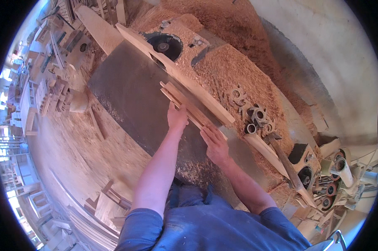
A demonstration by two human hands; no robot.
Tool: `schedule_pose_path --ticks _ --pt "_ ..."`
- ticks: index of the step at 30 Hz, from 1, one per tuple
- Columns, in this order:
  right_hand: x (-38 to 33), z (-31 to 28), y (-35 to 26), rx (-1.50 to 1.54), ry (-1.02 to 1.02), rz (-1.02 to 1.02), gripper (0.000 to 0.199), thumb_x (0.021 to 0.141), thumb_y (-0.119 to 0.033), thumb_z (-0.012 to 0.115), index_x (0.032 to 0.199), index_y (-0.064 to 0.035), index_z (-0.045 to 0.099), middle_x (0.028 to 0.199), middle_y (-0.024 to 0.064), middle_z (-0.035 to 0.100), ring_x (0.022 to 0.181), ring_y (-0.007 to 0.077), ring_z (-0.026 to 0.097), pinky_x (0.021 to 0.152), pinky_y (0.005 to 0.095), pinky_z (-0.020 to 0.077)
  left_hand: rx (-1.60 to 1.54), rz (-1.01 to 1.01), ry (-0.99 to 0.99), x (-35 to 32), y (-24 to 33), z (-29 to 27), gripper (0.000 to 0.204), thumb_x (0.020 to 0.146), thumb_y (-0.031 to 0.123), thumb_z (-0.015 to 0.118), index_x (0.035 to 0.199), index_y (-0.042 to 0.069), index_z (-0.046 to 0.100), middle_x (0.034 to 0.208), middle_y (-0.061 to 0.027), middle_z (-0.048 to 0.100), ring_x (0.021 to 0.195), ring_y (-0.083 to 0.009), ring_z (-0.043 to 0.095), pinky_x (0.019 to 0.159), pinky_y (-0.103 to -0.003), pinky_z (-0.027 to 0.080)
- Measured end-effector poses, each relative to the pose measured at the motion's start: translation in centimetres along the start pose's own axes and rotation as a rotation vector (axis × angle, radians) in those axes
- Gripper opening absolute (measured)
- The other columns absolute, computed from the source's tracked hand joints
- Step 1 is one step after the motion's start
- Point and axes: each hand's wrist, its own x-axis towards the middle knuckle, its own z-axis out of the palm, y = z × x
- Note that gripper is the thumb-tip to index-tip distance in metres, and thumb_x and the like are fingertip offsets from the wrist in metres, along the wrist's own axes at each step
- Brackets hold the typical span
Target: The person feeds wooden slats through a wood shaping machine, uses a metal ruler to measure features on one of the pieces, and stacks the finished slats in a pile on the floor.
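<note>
My left hand [177,117] is closed on the side of narrow wooden strips, its fingers near their far end. The strips are a reddish one [189,107] and a paler one [193,121] lying side by side. My right hand [215,144] grips their near end, fingers laid over the top. Both strips rest slantwise on a dark metal machine table [130,79], alongside a long pale wooden fence board [197,88]. Past that board, a round black cutter hub [164,46] sits in an opening. My palms and the undersides of the strips are hidden.
Sawdust [226,67] heaps behind the fence. Metal cutter heads [258,115] lie on it to the right, near a loose wooden bar [267,154]. Wheels and tools [331,190] crowd the far right. Stacked wood pieces [57,96] stand on the floor at left.
</note>
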Motion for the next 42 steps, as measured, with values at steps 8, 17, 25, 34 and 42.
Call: schedule_pose_path --ticks 8,17,25,34,42 --pt "4.6 1.4 2.4 0.021 0.133 0.011 0.049 0.07 0.008 0.062 0.117 -0.0036 0.072 0.122 0.0116 0.071 0.124 0.0317 0.063 0.108 0.0451 0.0486 0.004 0.014 0.058 3.7 2.6 2.0 0.034 0.097 0.013 0.056 0.13 0.005 0.055 0.078 -0.0084 0.065 0.053 -0.0165 0.06 0.038 -0.032 0.045" --pt "8.0 3.5 1.9 0.054 0.199 0.026 0.039 0.072 0.004 0.066 0.109 -0.0055 0.075 0.118 0.0102 0.073 0.12 0.0292 0.066 0.108 0.0434 0.0491 0.024 0.019 0.059 6.6 4.5 0.6 0.023 0.104 0.008 0.05 0.126 0.003 0.058 0.079 -0.0039 0.06 0.049 -0.0111 0.052 0.037 -0.027 0.039" --pt "10.6 5.0 1.5 0.094 0.267 0.039 0.031 0.073 0.004 0.066 0.102 -0.0043 0.074 0.114 0.0098 0.074 0.117 0.0296 0.068 0.107 0.0429 0.0502 -0.001 0.04 0.053 8.9 5.3 -0.5 0.021 0.105 0.008 0.05 0.124 0.004 0.059 0.08 -0.0033 0.06 0.049 -0.0103 0.051 0.036 -0.026 0.038" --pt "13.4 6.6 1.0 0.026 0.237 0.05 0.025 0.077 -0.003 0.07 0.101 -0.0055 0.075 0.112 0.0082 0.075 0.116 0.0263 0.068 0.105 0.0413 0.0513 0.0 0.018 0.073 11.9 6.0 -2.1 0.02 0.105 0.012 0.052 0.124 0.006 0.058 0.07 -0.0021 0.057 0.045 -0.0102 0.049 0.035 -0.026 0.035" --pt "16.4 8.6 0.3 0.049 0.23 0.075 0.032 0.074 0.004 0.065 0.103 -0.0056 0.074 0.116 0.0097 0.074 0.119 0.027 0.067 0.11 0.0432 0.0483 0.01 0.043 0.042 15.0 7.2 -4.3 0.029 0.102 0.006 0.052 0.13 0.003 0.054 0.079 -0.0073 0.063 0.046 -0.0128 0.052 0.037 -0.028 0.04"
